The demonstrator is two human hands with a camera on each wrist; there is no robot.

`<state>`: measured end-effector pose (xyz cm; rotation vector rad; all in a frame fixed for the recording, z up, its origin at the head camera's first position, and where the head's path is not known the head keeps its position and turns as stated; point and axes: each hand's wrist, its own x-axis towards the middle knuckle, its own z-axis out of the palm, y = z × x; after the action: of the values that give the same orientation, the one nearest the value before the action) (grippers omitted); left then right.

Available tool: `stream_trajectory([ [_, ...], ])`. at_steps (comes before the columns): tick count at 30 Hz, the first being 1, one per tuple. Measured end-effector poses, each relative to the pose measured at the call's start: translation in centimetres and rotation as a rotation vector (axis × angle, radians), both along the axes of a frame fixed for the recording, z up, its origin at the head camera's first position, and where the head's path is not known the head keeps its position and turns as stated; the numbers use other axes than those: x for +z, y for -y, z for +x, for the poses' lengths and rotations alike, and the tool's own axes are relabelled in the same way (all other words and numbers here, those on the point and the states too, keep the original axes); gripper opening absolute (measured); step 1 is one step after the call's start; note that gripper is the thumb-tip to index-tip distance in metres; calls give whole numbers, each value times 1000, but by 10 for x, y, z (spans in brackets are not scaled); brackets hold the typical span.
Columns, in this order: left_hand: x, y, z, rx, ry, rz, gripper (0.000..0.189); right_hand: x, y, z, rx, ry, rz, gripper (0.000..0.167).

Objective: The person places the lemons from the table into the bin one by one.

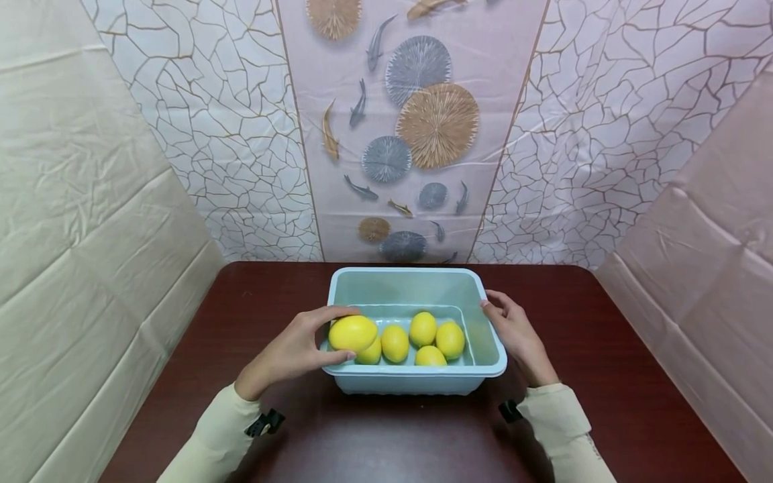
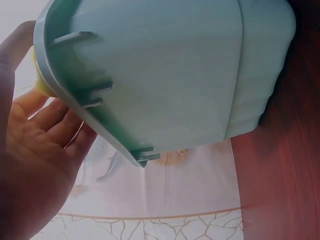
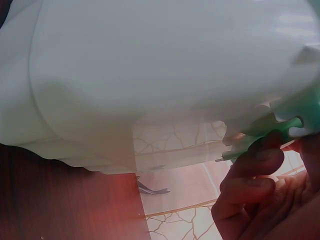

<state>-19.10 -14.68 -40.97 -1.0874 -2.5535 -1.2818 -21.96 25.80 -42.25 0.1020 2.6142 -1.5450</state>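
A light blue plastic basin (image 1: 410, 384) stands on the table with several yellow lemons (image 1: 395, 343) lying inside it. Over its left rim, my left hand (image 1: 296, 345) holds one lemon (image 1: 353, 334) between thumb and fingers, above another lemon that it partly covers. In the left wrist view that lemon (image 2: 42, 82) peeks out behind the basin's rim, beside my fingers (image 2: 50, 112). My right hand (image 1: 516, 332) grips the basin's right rim, thumb on top. The right wrist view has its fingers (image 3: 255, 165) curled up under the rim.
The dark red-brown table (image 1: 272, 288) reaches out on both sides of the basin. Behind it hangs a patterned cloth (image 1: 386, 201) with fish and round shapes. Pale cloth walls (image 1: 109, 268) close in the left and right sides.
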Motion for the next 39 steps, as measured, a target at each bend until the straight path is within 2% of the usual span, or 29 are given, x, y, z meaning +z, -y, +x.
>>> stream_trajectory([
  [8,1,3,-1,-23,-2,-83,64,1,0,-1,-5,0,-5,61],
  [17,3,4,0,-21,3,-180,60,3,0,-1,-7,10,-13,62],
  [23,6,4,0,-50,17,-216,53,2,-1,0,-4,8,-4,62],
  [29,6,3,0,-55,-2,-179,46,0,-2,2,-5,4,-3,62],
  [34,0,0,-1,-41,-60,-76,38,-1,-2,4,-9,-8,-3,62],
  [37,-2,-2,0,7,-84,-8,36,-1,-2,5,-4,-32,-13,62],
  [39,-4,-3,2,68,-92,29,36,-1,-1,6,3,-54,-17,62],
])
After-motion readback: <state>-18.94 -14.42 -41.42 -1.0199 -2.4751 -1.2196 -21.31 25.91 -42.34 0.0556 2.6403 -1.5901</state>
